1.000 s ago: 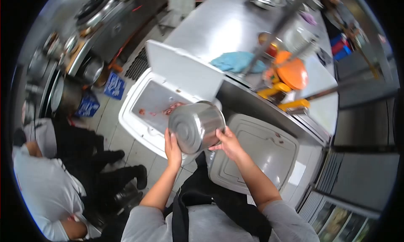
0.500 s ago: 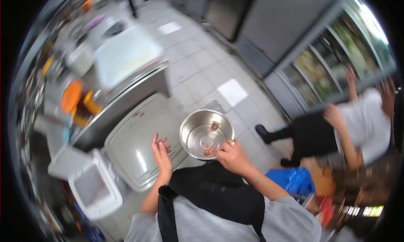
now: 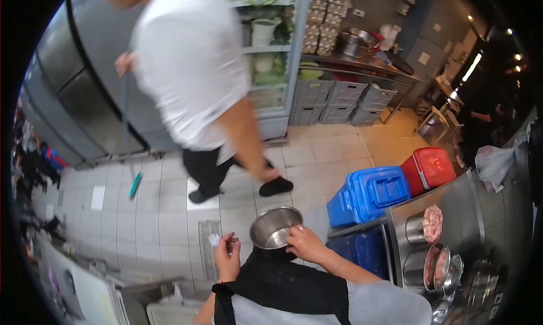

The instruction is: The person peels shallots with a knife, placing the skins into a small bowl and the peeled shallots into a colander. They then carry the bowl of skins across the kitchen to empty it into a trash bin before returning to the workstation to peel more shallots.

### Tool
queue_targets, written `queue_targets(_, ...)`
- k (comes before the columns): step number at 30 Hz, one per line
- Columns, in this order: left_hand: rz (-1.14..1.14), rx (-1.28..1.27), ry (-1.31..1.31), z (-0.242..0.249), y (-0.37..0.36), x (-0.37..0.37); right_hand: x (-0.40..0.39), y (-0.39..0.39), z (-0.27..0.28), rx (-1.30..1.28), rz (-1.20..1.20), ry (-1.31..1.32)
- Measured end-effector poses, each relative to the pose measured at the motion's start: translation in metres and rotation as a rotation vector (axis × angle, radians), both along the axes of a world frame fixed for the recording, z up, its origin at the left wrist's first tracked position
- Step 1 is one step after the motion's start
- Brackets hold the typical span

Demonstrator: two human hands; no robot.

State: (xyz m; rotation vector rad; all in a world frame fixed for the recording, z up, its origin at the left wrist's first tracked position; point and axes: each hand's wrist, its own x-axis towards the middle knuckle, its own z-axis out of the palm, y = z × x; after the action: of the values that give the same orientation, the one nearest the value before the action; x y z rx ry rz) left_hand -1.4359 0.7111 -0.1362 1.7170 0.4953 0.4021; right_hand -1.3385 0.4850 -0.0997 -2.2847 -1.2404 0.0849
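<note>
1. a steel bowl is held by its near rim in the right hand, the fingers curled over the edge; the bowl is carried in the air over the tiled floor, in front of the dark apron, and rests on no counter.
2. the bowl's inside is shown tilted toward the camera; whether anything lies in it cannot be told.
3. the left hand is raised just left of the bowl, apart from it, fingers loosely half-curled, with something small and pale at the fingertips that is too blurred to name.
4. a blue cooler and a red cooler are seen side by side on the floor to the right of the bowl, by the left edge of a steel counter.
5. containers of pink minced meat are set on that counter.
6. another person in a white shirt and black shoes is seen beyond the bowl, before a glass-door fridge.
</note>
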Motion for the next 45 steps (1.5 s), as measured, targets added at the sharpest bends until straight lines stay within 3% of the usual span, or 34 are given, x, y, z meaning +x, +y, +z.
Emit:
queue_targets(3,-0.150,-0.030,0.091,0.006,-0.002,0.082,0.055,-0.024,-0.014,-0.029,-0.182,-0.021)
queue_targets(7,-0.319,0.057,0.027,0.014,-0.003,0.202,0.129,-0.043,0.005,-0.050,-0.326,-0.071)
queue_targets(11,-0.553,0.152,0.174,-0.021,-0.021,0.324,0.188,-0.060,0.028,0.073,-0.574,-0.027)
queue_targets(13,-0.616,-0.355,0.300,-0.001,-0.050,0.383,0.214,-0.068,0.035,0.109,-0.700,-0.086)
queue_targets(16,-0.821,-0.377,0.345,0.008,-0.097,0.474,0.269,-0.093,0.028,0.147,-0.773,-0.179)
queue_targets(19,-0.873,-0.149,0.293,0.012,-0.150,0.555,0.328,-0.127,0.031,0.099,-0.793,-0.221)
queue_targets(21,-0.829,-0.250,0.360,0.023,-0.171,0.586,0.352,-0.142,0.038,0.083,-0.820,-0.208)
queue_targets(25,-0.791,-0.371,0.256,0.023,-0.203,0.673,0.455,-0.182,0.039,0.059,-0.803,-0.293)
queue_targets(27,-0.708,-0.393,0.385,0.030,-0.197,0.711,0.508,-0.188,0.044,0.033,-0.774,-0.307)
queue_targets(31,-0.545,-0.669,0.502,0.036,-0.194,0.792,0.619,-0.200,0.038,0.126,-0.677,-0.311)
queue_targets(32,-0.563,-0.697,0.487,0.024,-0.191,0.819,0.644,-0.207,0.030,0.093,-0.669,-0.454)
queue_targets(34,-0.533,-0.666,0.518,0.028,-0.192,0.864,0.692,-0.216,0.047,0.123,-0.712,-0.367)
queue_targets(35,-0.631,-0.706,0.452,0.017,-0.195,0.890,0.711,-0.230,0.055,0.112,-0.735,-0.341)
queue_targets(39,-0.742,-0.655,0.413,0.050,-0.252,1.001,0.773,-0.271,0.061,0.141,-0.914,-0.305)
queue_targets(45,-0.932,-0.708,0.527,0.087,-0.383,1.121,0.814,-0.350,0.042,0.136,-1.239,-0.262)
